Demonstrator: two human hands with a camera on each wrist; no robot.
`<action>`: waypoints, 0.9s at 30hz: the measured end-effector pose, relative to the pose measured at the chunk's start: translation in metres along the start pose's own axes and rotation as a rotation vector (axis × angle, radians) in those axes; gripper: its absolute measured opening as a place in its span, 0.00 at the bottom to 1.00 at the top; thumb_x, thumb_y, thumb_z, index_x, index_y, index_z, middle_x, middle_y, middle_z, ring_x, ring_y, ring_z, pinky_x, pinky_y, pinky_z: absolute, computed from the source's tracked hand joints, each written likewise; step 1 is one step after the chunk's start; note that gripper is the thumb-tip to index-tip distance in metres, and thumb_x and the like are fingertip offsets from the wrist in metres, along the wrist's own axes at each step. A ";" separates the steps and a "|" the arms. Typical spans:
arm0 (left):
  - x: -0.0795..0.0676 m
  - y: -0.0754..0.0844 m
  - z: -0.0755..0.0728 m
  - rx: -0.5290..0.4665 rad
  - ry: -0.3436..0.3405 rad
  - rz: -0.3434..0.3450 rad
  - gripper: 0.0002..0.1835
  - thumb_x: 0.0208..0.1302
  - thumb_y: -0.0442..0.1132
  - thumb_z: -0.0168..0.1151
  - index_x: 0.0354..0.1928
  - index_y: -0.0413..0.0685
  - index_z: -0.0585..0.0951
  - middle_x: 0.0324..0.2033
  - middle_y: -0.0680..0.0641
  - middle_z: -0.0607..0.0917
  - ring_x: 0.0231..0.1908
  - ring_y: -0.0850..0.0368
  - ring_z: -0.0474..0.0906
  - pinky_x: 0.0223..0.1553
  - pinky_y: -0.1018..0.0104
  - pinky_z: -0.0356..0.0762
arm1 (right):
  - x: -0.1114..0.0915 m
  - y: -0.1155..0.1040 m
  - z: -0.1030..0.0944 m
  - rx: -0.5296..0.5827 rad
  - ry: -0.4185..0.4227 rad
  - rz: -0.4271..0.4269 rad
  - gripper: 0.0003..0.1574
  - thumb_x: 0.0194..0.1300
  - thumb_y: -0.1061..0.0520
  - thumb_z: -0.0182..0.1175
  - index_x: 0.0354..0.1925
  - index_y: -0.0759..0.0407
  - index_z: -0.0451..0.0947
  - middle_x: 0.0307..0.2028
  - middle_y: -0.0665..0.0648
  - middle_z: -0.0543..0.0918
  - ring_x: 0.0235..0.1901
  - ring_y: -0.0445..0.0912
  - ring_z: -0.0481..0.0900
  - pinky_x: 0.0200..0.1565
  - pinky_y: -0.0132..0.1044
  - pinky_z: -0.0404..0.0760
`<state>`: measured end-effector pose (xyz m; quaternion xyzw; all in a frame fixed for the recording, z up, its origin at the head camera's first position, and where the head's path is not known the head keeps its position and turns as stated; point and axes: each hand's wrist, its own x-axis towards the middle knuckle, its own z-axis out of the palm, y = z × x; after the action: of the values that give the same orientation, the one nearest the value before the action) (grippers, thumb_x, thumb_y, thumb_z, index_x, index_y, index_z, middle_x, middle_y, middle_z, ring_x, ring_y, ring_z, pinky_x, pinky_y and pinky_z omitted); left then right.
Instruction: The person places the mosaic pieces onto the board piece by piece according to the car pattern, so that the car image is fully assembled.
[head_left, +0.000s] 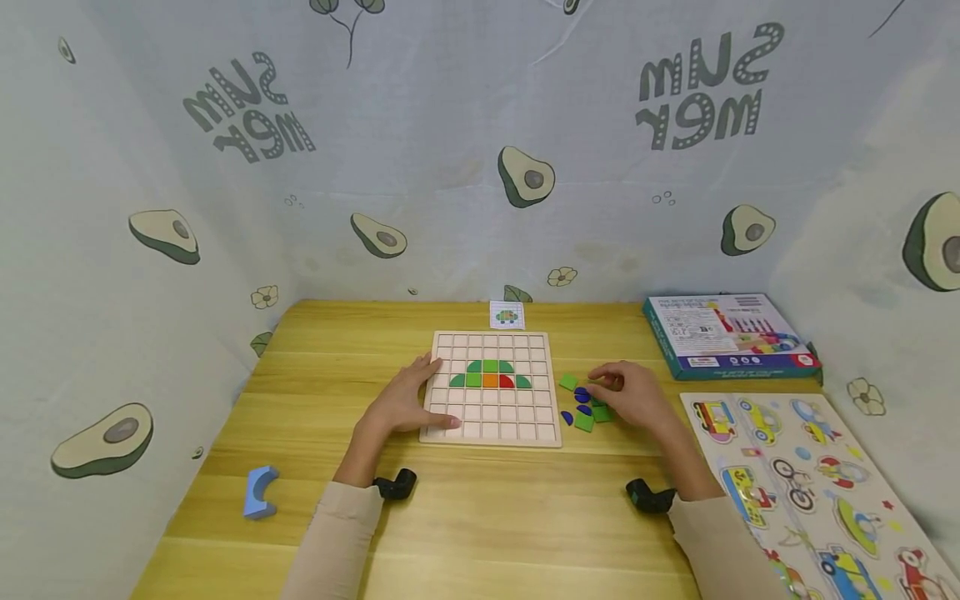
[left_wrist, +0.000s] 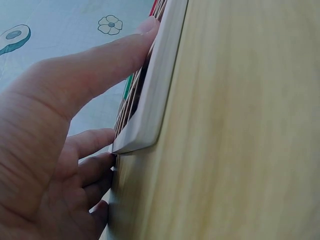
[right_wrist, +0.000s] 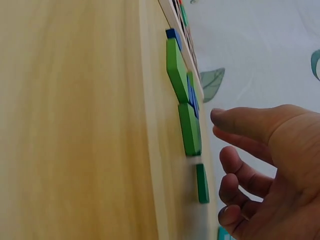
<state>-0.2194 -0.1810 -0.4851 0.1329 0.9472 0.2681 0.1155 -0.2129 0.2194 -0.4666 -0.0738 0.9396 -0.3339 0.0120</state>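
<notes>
So there's a wooden grid board (head_left: 495, 413) lying flat around the middle of the table (head_left: 525, 517), with a little cluster of coloured pieces (head_left: 491, 367) already sitting in its squares. Top row is a green square between two rounded green bits; the row under it has rounded dark green ends with a green, an orange and a red piece between them.

The left hand (head_left: 405, 398) is at the board's left edge — thumb stretched over onto the face, fingers relaxed along the side, not clenched. The right hand (head_left: 632, 396) is over at the loose pieces just right of the board. Its fingers are loosely bent, thumb near the index finger, and the right wrist view shows nothing pinched between them, so I'd call it released.

Those loose ones are green squares (head_left: 584, 422) and blue half-rounds (head_left: 566, 417), plus a dark green piece (right_wrist: 202, 183) near the fingers.

Behind the board there's a small picture card (head_left: 507, 315). Off to the right — a box (head_left: 731, 337) with a picture puzzle (head_left: 806, 492) in front of it. A blue arch block (head_left: 258, 492) sits out on the left.
</notes>
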 end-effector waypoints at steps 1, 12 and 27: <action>0.000 0.000 0.000 0.002 0.000 0.000 0.65 0.45 0.68 0.78 0.82 0.54 0.57 0.83 0.48 0.50 0.82 0.43 0.46 0.80 0.41 0.50 | -0.001 0.002 -0.002 0.000 -0.004 0.002 0.17 0.69 0.52 0.68 0.51 0.61 0.87 0.39 0.60 0.84 0.37 0.50 0.74 0.38 0.37 0.72; 0.000 0.003 0.000 0.000 0.000 -0.015 0.64 0.46 0.68 0.78 0.82 0.52 0.58 0.83 0.46 0.51 0.82 0.41 0.47 0.80 0.40 0.51 | -0.004 0.014 -0.013 -0.036 -0.050 0.008 0.16 0.67 0.52 0.70 0.48 0.60 0.87 0.39 0.58 0.85 0.37 0.49 0.75 0.41 0.40 0.74; 0.000 0.002 0.000 -0.002 -0.008 -0.030 0.65 0.45 0.68 0.79 0.82 0.54 0.57 0.83 0.49 0.49 0.82 0.44 0.45 0.81 0.42 0.48 | -0.003 0.020 -0.015 -0.012 -0.088 -0.014 0.14 0.63 0.51 0.74 0.43 0.57 0.88 0.35 0.55 0.81 0.33 0.47 0.72 0.37 0.38 0.71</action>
<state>-0.2189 -0.1795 -0.4841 0.1194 0.9483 0.2669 0.1234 -0.2132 0.2439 -0.4677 -0.0949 0.9396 -0.3249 0.0505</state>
